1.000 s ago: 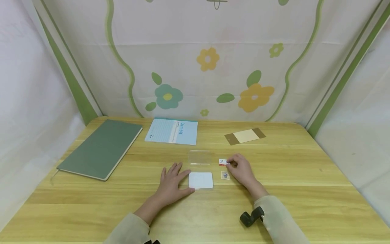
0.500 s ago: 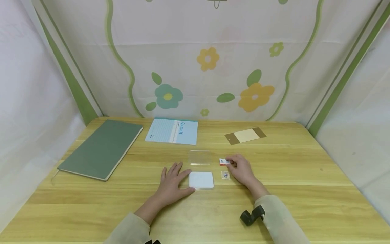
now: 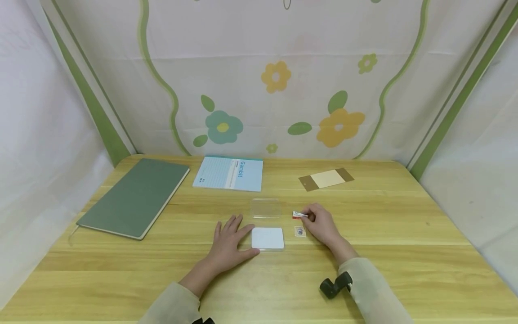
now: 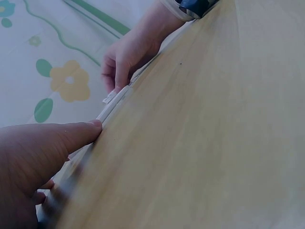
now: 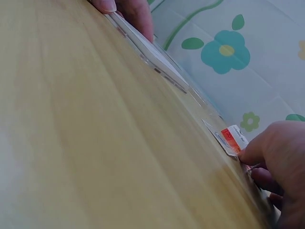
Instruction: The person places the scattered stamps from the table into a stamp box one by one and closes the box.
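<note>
My right hand (image 3: 322, 226) pinches the right end of a small red-and-white stamp (image 3: 299, 215) between thumb and fingers. In the right wrist view the stamp (image 5: 233, 139) is tilted up off the table. A second small stamp (image 3: 300, 231) with a blue round picture lies flat just in front of it. My left hand (image 3: 230, 246) lies on the table with fingers spread. Its thumb and forefinger touch the left corners of a shallow clear plastic case (image 3: 272, 250) holding a white card (image 3: 267, 238). Behind that lies a clear plastic lid (image 3: 265, 208).
A large green notebook (image 3: 137, 198) lies at the left of the wooden table (image 3: 396, 216). Toward the back are a light-blue exercise book (image 3: 228, 174) and a brown-and-cream card (image 3: 326, 179). A flower-printed curtain (image 3: 243, 85) hangs behind the table.
The red-and-white stamp has tilted up in my right hand's pinch and shows a narrower face. My left hand has stayed at the case.
</note>
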A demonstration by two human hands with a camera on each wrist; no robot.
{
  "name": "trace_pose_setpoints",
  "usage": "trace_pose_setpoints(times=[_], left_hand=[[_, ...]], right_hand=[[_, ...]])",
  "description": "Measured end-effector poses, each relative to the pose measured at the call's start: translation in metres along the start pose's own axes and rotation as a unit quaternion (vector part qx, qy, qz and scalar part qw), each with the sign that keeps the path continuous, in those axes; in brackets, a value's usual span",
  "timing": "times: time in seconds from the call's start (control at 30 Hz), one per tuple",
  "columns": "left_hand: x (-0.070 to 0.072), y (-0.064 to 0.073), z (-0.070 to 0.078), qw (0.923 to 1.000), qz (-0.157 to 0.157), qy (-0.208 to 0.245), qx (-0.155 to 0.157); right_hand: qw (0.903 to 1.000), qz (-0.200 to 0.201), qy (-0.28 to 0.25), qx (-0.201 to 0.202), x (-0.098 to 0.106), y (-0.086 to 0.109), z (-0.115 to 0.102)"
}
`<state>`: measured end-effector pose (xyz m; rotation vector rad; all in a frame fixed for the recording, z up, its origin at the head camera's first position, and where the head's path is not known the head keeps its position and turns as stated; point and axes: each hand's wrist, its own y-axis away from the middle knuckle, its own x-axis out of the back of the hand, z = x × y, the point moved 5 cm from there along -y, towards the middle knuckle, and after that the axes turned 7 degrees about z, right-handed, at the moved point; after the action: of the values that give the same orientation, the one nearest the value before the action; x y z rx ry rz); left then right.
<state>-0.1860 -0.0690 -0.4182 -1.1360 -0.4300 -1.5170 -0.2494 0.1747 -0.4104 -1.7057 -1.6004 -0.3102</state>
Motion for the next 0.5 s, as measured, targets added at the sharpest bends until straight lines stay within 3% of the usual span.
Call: trace_pose_setpoints(times=[0.5], left_hand=[[0.0023, 0.0006, 0.0023, 1.0000, -0.004, -0.003, -0.001]], right_hand=[[0.9995, -0.027, -0.013, 0.014, -0.0033, -0.0007, 0.0012]])
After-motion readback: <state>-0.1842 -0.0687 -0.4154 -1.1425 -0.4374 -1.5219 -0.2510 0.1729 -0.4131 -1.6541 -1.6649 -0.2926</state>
